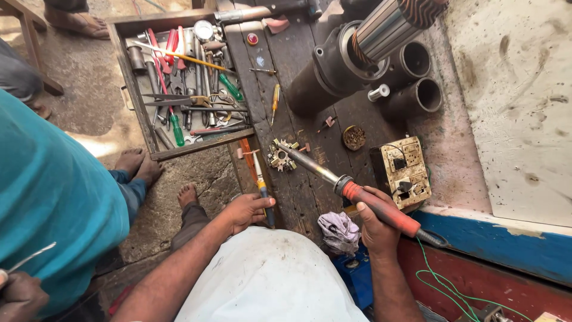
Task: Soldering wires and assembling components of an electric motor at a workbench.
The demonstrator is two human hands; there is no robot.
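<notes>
my right hand (374,222) is closed around the red handle of a soldering iron (351,189), fingers wrapped over the grip, thumb on top. the iron's metal shaft runs up and to the left from my fist, and its tip touches a small brass-coloured part (278,157) lying on the dark wooden desk (298,65). a green wire (444,280) trails from the handle's back end, down past my wrist.

my left hand (247,210) sits at the desk's near edge, fingers curled, pinching a slim screwdriver with a blue and yellow handle (261,186); its shaft points away from me, just left of the brass part.

between my hands, close to my right wrist, lies a crumpled grey rag (339,231). just beyond my right knuckles is a dirty cream switch box (404,170), and past it a small round tin (354,137). further out stands a big motor rotor in its dark housing (351,56) with two dark pipes (420,80) beside it.

beyond my left hand is an open drawer (185,89) crammed with screwdrivers, pliers and scissors. to my far left another person in a teal shirt (47,197) stands barefoot on the concrete floor; their hand (21,295) holds a thin metal tool.
</notes>
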